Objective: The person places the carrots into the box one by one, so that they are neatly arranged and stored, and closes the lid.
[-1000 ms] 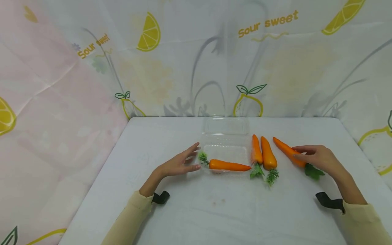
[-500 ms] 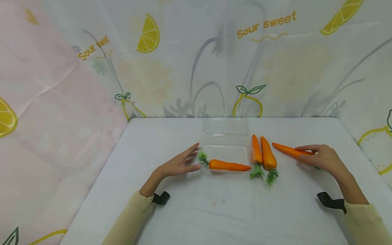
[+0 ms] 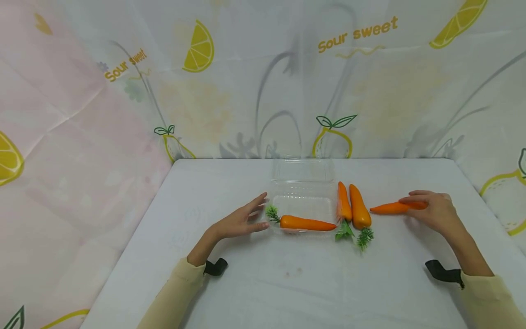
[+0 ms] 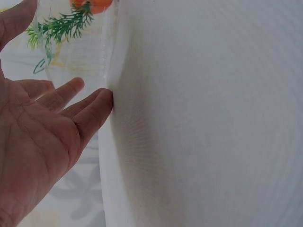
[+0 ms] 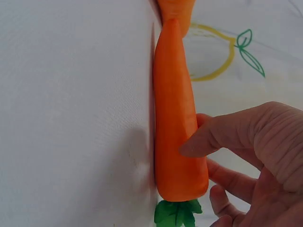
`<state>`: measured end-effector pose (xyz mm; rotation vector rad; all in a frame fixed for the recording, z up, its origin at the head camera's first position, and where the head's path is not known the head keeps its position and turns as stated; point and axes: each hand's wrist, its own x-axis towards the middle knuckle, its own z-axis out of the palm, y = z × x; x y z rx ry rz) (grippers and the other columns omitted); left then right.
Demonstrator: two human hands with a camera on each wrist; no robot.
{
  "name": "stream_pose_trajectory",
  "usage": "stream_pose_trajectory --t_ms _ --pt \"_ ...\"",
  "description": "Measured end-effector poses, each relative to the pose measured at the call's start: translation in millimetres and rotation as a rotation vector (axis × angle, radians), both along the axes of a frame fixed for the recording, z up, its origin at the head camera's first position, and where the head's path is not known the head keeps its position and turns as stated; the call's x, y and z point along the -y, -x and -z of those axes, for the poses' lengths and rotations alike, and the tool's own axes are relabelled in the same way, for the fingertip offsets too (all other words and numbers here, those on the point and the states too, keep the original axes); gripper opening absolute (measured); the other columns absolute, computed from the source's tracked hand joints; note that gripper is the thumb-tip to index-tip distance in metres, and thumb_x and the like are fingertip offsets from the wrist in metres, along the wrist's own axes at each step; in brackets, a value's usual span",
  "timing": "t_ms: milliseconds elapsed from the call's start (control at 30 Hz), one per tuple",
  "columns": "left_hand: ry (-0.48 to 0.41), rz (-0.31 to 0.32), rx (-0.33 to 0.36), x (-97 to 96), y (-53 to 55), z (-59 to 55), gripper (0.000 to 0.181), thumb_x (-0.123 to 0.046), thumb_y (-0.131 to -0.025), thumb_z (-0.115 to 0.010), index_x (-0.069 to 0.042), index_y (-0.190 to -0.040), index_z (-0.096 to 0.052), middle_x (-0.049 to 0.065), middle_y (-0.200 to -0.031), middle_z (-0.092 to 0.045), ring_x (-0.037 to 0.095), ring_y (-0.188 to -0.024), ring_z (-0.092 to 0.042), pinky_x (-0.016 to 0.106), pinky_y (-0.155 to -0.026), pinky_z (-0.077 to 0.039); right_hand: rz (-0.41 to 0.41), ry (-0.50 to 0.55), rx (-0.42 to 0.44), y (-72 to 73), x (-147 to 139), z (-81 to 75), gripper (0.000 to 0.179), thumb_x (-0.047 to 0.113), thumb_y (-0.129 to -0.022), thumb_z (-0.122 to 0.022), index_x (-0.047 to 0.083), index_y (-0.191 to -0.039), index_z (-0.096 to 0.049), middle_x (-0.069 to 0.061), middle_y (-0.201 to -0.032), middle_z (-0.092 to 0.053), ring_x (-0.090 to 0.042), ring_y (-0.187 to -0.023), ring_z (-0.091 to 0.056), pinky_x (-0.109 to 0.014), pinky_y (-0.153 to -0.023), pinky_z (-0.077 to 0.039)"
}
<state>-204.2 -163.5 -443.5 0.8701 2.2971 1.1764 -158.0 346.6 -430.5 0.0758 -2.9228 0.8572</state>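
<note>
In the head view my right hand (image 3: 441,214) pinches an orange toy carrot (image 3: 386,208) between thumb and fingers, its tip to the left. The right wrist view shows the thumb on the carrot's thick end, with green leaves (image 5: 177,213) behind it. The carrot seems to lie on the table. My left hand (image 3: 236,221) is beside the left wall of a clear plastic lidded box (image 3: 302,204), fingers spread; in the left wrist view the fingertips are at its wall. Another carrot (image 3: 306,223) with a feathery green top lies along the box's front, its lid folded back.
Two more carrots, a slimmer one (image 3: 344,201) and a fatter one (image 3: 360,208), lie side by side right of the box, tops toward me. A white cloth covers the table (image 3: 296,283). Behind it hangs a lemon-print curtain (image 3: 255,82).
My right hand has turned the carrot from slanting to nearly level, and hand and carrot have shifted slightly right. My left hand and the box have stayed in place.
</note>
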Motion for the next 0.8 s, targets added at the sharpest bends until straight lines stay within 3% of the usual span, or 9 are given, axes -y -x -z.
stream_pose_trajectory --t_ms 400,600,800 --pt "0.006 -0.009 0.010 -0.1 -1.4 -1.2 0.092 -0.033 -0.094 -0.069 -0.011 -0.160 -0.007 0.010 -0.161 -0.022 0.028 -0.144 -0.031 0.041 -0.112 -0.034 -0.025 0.002 -0.087 -0.7 -3.6 3.3 0.021 -0.011 -0.077 -0.063 -0.004 -0.095 -0.073 -0.038 -0.121 -0.049 -0.065 -0.108 -0.030 -0.067 -0.080 -0.029" --pt "0.003 -0.010 0.007 0.0 -0.7 -0.2 0.092 -0.031 -0.094 -0.069 -0.012 -0.160 -0.008 0.009 -0.161 -0.022 0.028 -0.143 -0.031 0.041 -0.112 -0.034 -0.088 -0.043 -0.199 2.0 -6.4 5.7 0.020 -0.015 -0.070 -0.064 -0.005 -0.085 -0.074 -0.039 -0.114 -0.053 -0.060 -0.103 -0.045 -0.067 -0.085 -0.027" --pt "-0.013 -0.005 0.013 0.5 0.6 1.0 0.090 -0.028 -0.095 -0.068 -0.013 -0.160 -0.008 0.010 -0.161 -0.021 0.029 -0.144 -0.030 0.045 -0.112 -0.033 -0.051 -0.031 -0.090 3.3 -6.9 4.0 0.020 -0.014 -0.076 -0.058 -0.006 -0.084 -0.074 -0.039 -0.123 -0.047 -0.065 -0.108 -0.033 -0.073 -0.088 -0.025"
